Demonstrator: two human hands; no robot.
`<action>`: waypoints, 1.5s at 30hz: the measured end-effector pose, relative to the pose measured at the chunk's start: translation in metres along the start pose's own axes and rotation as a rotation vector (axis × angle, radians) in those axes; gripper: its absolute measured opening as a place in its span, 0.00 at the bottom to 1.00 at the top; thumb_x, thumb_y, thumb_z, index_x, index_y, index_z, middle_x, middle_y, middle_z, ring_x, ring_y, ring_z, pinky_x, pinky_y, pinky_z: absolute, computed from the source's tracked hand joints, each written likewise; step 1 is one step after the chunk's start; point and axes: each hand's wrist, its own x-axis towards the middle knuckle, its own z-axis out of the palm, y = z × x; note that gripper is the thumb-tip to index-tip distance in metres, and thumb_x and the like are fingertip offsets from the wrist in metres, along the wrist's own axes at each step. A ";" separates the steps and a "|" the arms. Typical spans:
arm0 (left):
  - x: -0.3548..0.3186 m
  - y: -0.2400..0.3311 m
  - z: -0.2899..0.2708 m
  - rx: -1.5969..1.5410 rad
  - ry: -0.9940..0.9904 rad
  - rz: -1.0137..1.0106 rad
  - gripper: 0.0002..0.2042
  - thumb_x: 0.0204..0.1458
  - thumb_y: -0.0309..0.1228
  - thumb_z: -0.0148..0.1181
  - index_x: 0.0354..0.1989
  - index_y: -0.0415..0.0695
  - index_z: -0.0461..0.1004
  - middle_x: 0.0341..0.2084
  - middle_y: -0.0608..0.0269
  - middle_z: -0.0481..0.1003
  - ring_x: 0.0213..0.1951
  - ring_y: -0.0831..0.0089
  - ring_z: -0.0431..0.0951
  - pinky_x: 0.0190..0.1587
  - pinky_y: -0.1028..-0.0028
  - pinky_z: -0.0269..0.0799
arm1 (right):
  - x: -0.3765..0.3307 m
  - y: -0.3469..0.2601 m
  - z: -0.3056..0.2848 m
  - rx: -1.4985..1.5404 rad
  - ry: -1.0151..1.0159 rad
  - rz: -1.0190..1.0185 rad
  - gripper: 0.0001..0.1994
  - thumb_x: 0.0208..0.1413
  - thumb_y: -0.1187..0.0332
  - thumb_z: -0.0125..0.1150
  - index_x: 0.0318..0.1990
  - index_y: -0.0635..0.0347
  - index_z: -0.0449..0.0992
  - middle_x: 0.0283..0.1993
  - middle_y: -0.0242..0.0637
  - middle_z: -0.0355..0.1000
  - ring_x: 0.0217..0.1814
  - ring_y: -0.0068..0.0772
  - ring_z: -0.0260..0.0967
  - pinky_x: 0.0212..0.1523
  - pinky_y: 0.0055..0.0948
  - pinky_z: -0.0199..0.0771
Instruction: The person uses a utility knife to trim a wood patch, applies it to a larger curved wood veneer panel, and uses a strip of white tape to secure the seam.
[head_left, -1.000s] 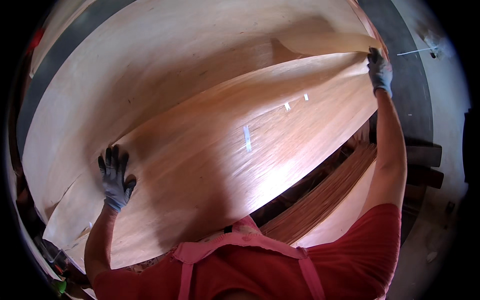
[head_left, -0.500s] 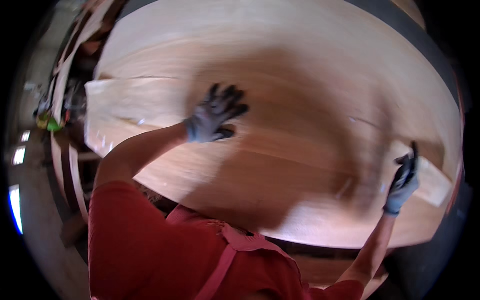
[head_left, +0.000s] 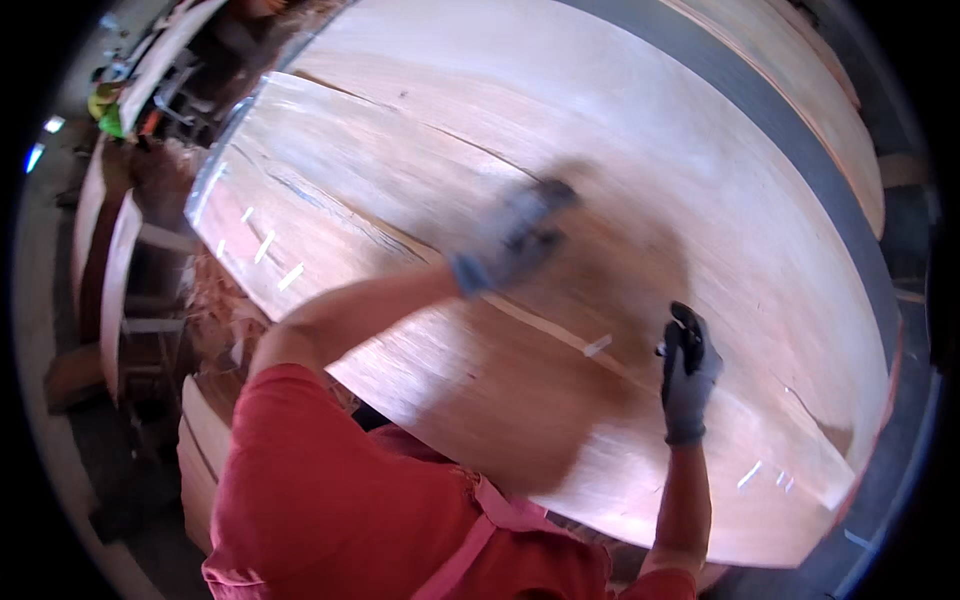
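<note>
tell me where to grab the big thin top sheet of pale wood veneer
Probably by its near long edge, from the person's side: the big thin top sheet of pale wood veneer lies flat on the stack, so only its edges give a hold. Use both hands, spaced apart, since it is wide and floppy.

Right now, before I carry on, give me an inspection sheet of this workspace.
Surface: stack of veneer, pale, with a dark band along its far edge.
Job's things: top veneer sheet, large, split along the grain, small pale tape strips.
Clutter: wood scraps under the left edge.
Hands: left hand, gloved, blurred, over the sheet; right hand, gloved, on the sheet, grip unclear.
Cables: nothing seen.
Surroundings: more veneer stacks at left, dark floor.
</note>
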 end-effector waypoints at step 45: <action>-0.122 -0.277 -0.354 0.612 -0.061 -0.028 0.10 0.42 0.25 0.64 0.34 0.52 0.77 0.33 0.69 0.75 0.47 0.65 0.75 0.69 0.40 0.41 | 0.096 -0.051 0.257 -0.806 -0.053 -0.455 0.20 0.42 0.74 0.60 0.48 0.57 0.76 0.43 0.43 0.71 0.47 0.49 0.69 0.41 0.41 0.72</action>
